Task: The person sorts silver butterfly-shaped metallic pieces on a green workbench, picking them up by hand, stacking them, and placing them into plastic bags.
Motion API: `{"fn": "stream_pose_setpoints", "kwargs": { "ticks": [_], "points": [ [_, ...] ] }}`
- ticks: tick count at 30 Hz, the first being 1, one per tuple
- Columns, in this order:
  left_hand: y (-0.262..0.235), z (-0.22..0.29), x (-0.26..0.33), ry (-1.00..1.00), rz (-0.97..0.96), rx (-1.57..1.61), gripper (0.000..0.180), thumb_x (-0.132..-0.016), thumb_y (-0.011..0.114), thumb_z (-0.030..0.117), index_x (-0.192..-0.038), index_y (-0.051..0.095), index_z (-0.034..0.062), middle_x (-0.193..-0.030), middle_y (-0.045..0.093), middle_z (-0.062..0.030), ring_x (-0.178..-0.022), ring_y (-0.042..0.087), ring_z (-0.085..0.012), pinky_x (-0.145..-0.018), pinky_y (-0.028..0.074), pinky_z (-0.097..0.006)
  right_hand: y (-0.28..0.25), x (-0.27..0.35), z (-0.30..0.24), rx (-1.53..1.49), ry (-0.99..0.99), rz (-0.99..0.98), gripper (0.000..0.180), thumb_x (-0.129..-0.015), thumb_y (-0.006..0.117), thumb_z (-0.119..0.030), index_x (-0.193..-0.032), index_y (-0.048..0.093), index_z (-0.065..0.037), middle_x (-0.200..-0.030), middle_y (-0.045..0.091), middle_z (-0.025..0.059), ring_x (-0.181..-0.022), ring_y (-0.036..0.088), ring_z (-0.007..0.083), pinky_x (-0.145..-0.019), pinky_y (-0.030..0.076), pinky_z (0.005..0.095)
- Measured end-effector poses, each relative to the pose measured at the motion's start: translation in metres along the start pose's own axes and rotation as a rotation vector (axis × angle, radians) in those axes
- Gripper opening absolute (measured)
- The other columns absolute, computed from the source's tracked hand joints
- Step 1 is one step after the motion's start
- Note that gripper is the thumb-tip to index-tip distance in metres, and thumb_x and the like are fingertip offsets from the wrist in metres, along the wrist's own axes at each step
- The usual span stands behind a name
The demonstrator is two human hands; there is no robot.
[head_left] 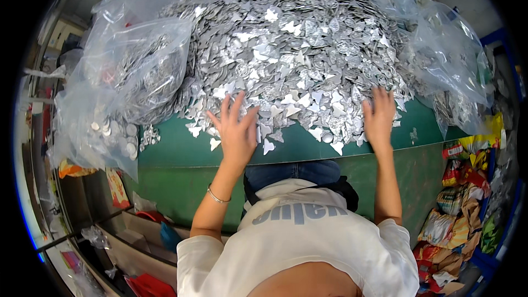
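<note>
A wide heap of small flat silvery metal pieces [297, 49] covers most of the green tabletop [209, 151]; many have a winged or three-pointed outline. At the heap's near left edge, my left hand [237, 132] rests with its fingers spread over the pieces. My right hand [379, 118] lies along the near right edge, fingers stretched toward the heap. Neither hand shows anything gripped in it. Loose pieces lie scattered between the hands, among them a small round one [327, 137].
Clear plastic bags with more metal pieces flank the heap, one bag [157, 71] at left and another [448, 60] at right. Round discs [118, 132] show at the lower left. Colourful packets [448, 223] pile up beyond the table's right end. An open drawer or box [143, 242] sits below left.
</note>
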State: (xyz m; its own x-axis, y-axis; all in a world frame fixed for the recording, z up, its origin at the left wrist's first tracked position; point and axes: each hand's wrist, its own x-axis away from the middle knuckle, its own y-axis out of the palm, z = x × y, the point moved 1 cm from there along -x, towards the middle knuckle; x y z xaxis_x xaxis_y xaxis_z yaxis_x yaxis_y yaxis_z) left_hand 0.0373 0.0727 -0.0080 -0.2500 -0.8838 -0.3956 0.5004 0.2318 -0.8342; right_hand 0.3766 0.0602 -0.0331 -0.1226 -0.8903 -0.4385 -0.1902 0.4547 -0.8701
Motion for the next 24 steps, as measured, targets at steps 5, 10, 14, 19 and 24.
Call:
{"fn": "stream_pose_setpoints", "kwargs": {
  "ticks": [5,10,14,19,24],
  "points": [
    [0.018,0.071,-0.018,0.195,-0.228,0.255,0.054,-0.073,0.07,0.017,-0.124,0.05,0.0151,-0.14,0.034,-0.0092,-0.132,0.024,-0.0367,-0.101,0.01,-0.065,0.005,0.002,-0.046,-0.003,0.029,-0.018,0.063,-0.082,0.06,-0.034,-0.124,0.039,0.008,-0.13,0.035,0.0318,-0.121,0.034,0.0442,-0.101,0.025,0.0523],
    [0.047,0.102,-0.024,0.274,-0.328,0.276,0.078,-0.068,0.075,0.027,-0.134,0.038,0.0111,-0.144,0.026,-0.0103,-0.133,0.019,-0.0394,-0.098,0.014,-0.068,-0.003,-0.004,-0.073,-0.108,-0.03,-0.044,0.061,-0.081,0.06,-0.029,-0.127,0.038,0.005,-0.134,0.029,0.0319,-0.124,0.03,0.0442,-0.103,0.019,0.0554],
    [0.053,0.103,-0.016,0.27,-0.368,0.126,0.093,-0.06,0.078,0.035,-0.136,0.033,0.0056,-0.144,0.026,-0.0128,-0.133,0.018,-0.0421,-0.096,0.016,-0.068,0.002,-0.006,-0.084,-0.208,-0.146,-0.044,0.048,-0.079,0.057,-0.019,-0.122,0.046,0.002,-0.135,0.03,0.0289,-0.126,0.03,0.0425,-0.103,0.021,0.0551],
    [0.051,0.088,-0.01,0.098,-0.306,0.102,0.094,-0.063,0.078,0.029,-0.137,0.027,0.0032,-0.144,0.026,-0.0157,-0.134,0.016,-0.0412,-0.098,0.011,-0.068,0.016,-0.016,-0.106,-0.496,-0.287,-0.06,0.037,-0.079,0.056,-0.016,-0.111,0.053,0.004,-0.13,0.041,0.0221,-0.126,0.033,0.0407,-0.102,0.028,0.0488],
    [0.046,0.078,-0.007,-0.015,-0.171,0.044,0.09,-0.068,0.076,0.02,-0.139,0.024,0.0049,-0.145,0.02,-0.0209,-0.135,0.012,-0.0442,-0.1,0.007,-0.066,0.029,-0.035,-0.128,-0.583,-0.424,-0.023,0.03,-0.079,0.054,-0.012,-0.104,0.055,0.005,-0.12,0.049,0.0198,-0.122,0.038,0.0376,-0.099,0.034,0.0446]
  ]
}}
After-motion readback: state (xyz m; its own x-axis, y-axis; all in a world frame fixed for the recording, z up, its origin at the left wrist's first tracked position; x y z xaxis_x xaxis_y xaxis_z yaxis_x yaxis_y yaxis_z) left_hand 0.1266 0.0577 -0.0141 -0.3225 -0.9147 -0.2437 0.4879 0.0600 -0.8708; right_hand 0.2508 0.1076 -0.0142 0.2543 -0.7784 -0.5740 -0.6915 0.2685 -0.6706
